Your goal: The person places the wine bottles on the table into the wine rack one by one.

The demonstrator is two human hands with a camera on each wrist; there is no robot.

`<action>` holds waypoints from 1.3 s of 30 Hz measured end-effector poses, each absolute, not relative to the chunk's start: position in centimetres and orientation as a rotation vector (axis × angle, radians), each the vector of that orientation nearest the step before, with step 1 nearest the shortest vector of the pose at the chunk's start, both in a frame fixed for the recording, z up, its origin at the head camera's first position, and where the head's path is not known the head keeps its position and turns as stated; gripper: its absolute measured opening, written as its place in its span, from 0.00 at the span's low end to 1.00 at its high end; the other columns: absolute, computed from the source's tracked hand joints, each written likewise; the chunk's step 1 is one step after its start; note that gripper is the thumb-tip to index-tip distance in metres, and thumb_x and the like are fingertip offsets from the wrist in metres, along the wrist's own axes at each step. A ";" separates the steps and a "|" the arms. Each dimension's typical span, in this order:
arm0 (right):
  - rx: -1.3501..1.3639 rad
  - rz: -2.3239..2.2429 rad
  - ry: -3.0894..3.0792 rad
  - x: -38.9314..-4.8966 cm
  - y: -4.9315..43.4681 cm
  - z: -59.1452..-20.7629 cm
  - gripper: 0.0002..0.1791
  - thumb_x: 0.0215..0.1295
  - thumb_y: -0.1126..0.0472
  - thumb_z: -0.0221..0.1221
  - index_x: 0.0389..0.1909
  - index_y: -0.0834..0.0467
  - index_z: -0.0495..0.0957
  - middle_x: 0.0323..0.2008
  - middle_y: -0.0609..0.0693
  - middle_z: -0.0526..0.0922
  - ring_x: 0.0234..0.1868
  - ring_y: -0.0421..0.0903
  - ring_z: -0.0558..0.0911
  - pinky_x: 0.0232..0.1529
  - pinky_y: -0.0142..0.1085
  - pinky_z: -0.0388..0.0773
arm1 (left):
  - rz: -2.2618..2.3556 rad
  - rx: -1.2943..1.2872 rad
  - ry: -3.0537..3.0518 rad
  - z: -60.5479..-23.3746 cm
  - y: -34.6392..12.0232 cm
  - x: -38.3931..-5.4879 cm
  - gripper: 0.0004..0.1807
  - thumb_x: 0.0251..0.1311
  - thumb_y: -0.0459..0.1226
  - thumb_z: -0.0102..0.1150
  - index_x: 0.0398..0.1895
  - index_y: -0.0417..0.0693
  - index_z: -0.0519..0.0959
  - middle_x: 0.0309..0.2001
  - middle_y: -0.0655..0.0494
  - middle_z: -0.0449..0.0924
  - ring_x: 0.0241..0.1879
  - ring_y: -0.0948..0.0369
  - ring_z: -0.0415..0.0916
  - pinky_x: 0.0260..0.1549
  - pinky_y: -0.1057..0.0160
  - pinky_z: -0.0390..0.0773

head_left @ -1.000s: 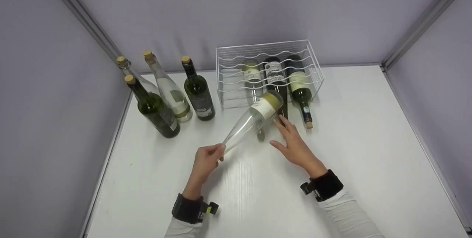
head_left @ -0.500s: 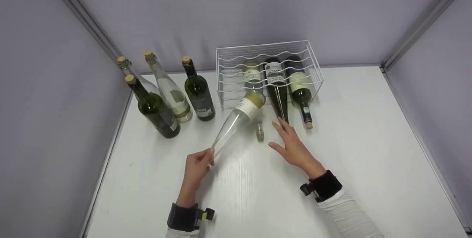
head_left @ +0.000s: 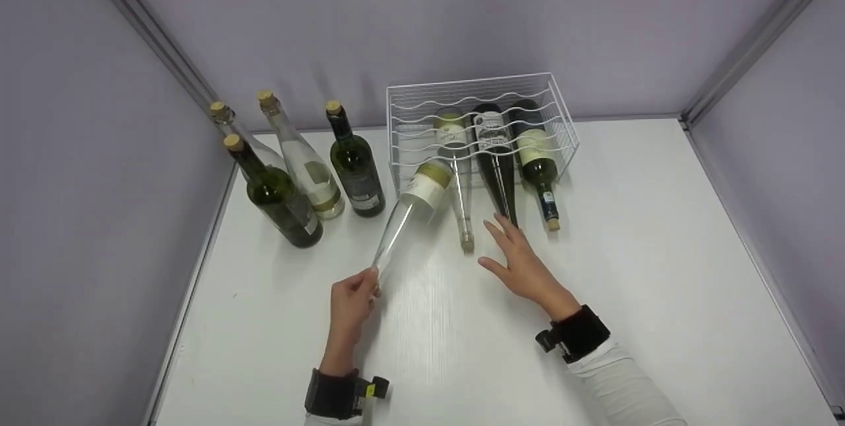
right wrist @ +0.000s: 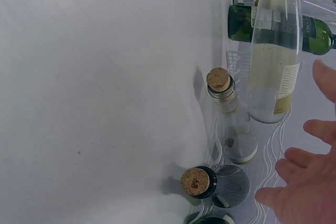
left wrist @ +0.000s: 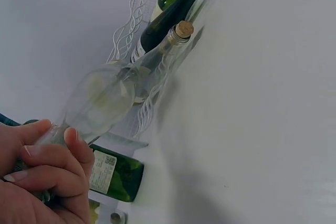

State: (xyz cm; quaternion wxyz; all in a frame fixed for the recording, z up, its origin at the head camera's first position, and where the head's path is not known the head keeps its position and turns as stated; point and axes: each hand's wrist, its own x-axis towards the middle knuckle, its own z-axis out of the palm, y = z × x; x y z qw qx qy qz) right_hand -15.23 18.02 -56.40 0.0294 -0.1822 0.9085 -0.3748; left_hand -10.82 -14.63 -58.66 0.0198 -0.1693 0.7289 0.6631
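Observation:
My left hand (head_left: 353, 300) grips a clear glass bottle (head_left: 399, 224) by its neck. The bottle is tilted, its gold-and-white labelled base (head_left: 429, 181) up at the front left of the white wire rack (head_left: 470, 79). In the left wrist view, thumb and fingers (left wrist: 52, 166) curl round the neck. My right hand (head_left: 525, 267) is spread with straight fingers near the neck of a dark bottle (head_left: 496, 168) lying in the rack; whether it touches is unclear. Beside that bottle lie a clear corked bottle (head_left: 463, 208) and a green corked bottle (head_left: 540, 172).
Several corked bottles stand upright left of the rack: a green one (head_left: 274, 195), a clear one (head_left: 307, 172), a dark green one (head_left: 356, 168) and another clear one (head_left: 247, 139) behind. Grey panels (head_left: 462, 16) enclose the white table (head_left: 660, 248).
The clear bottle in my left hand has moved left, its base swinging from above the dark bottle to the rack's front left. My right hand has drawn back slightly.

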 end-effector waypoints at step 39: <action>-0.603 -1.132 2.725 -14.8 15.9 -58.8 0.39 0.70 0.49 0.59 0.76 0.57 0.56 0.76 0.59 0.49 0.74 0.60 0.51 0.69 0.57 0.54 | 2.396 -0.545 1.985 -60.2 -6.4 -12.9 0.20 0.77 0.38 0.40 0.57 0.27 0.69 0.28 0.54 0.70 0.21 0.67 0.64 0.17 0.73 0.65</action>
